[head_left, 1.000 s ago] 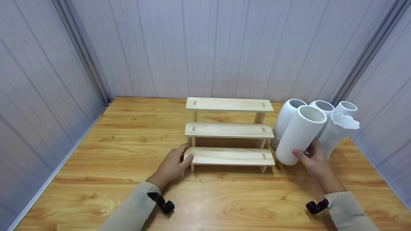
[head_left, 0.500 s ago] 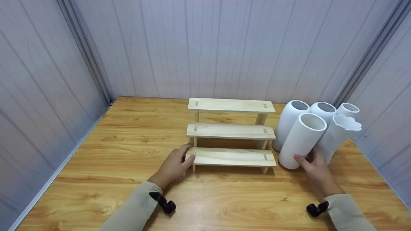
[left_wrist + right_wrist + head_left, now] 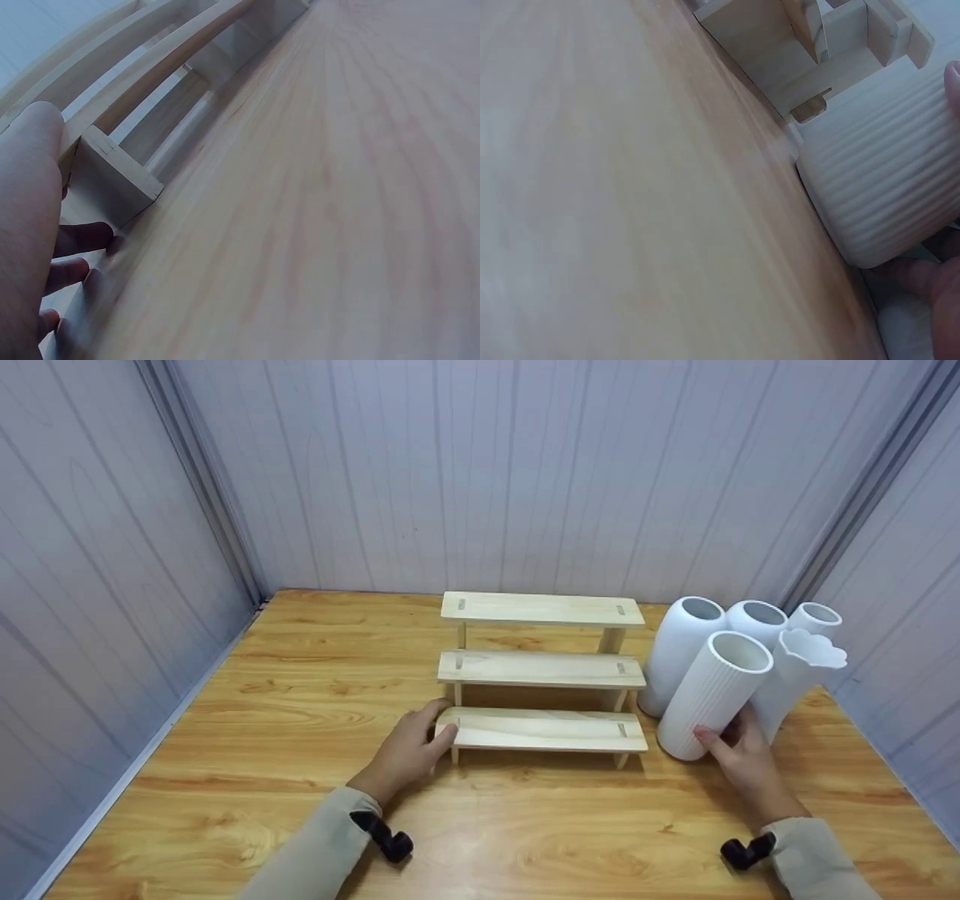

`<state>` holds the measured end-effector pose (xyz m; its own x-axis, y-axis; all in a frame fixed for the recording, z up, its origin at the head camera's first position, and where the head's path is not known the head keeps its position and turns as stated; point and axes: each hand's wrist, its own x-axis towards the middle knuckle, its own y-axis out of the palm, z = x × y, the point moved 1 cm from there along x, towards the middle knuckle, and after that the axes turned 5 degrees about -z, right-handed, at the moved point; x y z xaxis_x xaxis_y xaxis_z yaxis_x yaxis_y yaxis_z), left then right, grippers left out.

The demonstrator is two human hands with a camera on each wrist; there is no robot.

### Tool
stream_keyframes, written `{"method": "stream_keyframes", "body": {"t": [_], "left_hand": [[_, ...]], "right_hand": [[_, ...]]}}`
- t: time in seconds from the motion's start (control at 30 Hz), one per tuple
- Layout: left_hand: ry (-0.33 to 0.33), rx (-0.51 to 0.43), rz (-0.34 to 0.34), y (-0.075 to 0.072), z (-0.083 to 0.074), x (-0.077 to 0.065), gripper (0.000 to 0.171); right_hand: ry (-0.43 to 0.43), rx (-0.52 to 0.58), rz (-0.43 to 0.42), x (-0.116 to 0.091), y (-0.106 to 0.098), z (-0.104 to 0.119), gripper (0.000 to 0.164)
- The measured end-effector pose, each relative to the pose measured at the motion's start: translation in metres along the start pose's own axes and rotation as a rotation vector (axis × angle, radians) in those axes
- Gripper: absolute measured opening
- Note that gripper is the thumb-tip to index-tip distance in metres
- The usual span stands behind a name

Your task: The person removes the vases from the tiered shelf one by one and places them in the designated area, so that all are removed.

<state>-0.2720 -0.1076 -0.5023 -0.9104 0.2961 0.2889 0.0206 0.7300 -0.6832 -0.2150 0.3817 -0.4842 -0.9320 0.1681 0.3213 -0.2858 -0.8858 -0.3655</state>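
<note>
A three-tier wooden display stand (image 3: pixel 541 669) of pale boards stands on the table. My left hand (image 3: pixel 405 751) holds the left end of its lowest board, with the thumb over the edge. In the left wrist view the fingers (image 3: pixel 67 276) extend beside the stand's leg (image 3: pixel 120 176). To the right of the stand, my right hand (image 3: pixel 746 757) grips a white ribbed vase (image 3: pixel 712 697) low on its side, thumb in front. The vase's open mouth faces up, and its base is close against the tabletop in the right wrist view. The other right fingers are partly hidden behind it.
Several more white vases crowd behind the ribbed one: a smooth tall vase (image 3: pixel 667 660), a rounded vase (image 3: pixel 759 619), a narrow-necked vase (image 3: pixel 814 619) and a scalloped-rim vase (image 3: pixel 787 682). Panel walls (image 3: pixel 480 472) enclose the wood-grain table (image 3: pixel 300 682) behind and at both sides.
The ribbed vase has come down and slightly to the right in my right hand, toward the table. My left hand keeps its hold on the stand.
</note>
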Motion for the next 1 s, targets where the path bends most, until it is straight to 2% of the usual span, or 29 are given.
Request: {"method": "stream_keyframes", "body": {"t": [0.33, 0.5, 0.83, 1.0], "left_hand": [[0.018, -0.017, -0.005, -0.002, 0.001, 0.001, 0.045], [0.013, -0.007, -0.015, -0.004, 0.002, 0.000, 0.044], [-0.016, 0.003, -0.018, -0.001, 0.001, -0.002, 0.045], [-0.008, -0.011, -0.013, 0.001, 0.001, -0.002, 0.046]], "right_hand": [[-0.039, -0.006, -0.047, -0.003, 0.003, 0.000, 0.078], [-0.055, 0.051, -0.100, -0.003, 0.009, 0.002, 0.080], [0.043, 0.181, -0.255, -0.008, 0.013, 0.016, 0.094], [-0.029, 0.175, -0.324, -0.014, 0.012, 0.026, 0.091]]}}
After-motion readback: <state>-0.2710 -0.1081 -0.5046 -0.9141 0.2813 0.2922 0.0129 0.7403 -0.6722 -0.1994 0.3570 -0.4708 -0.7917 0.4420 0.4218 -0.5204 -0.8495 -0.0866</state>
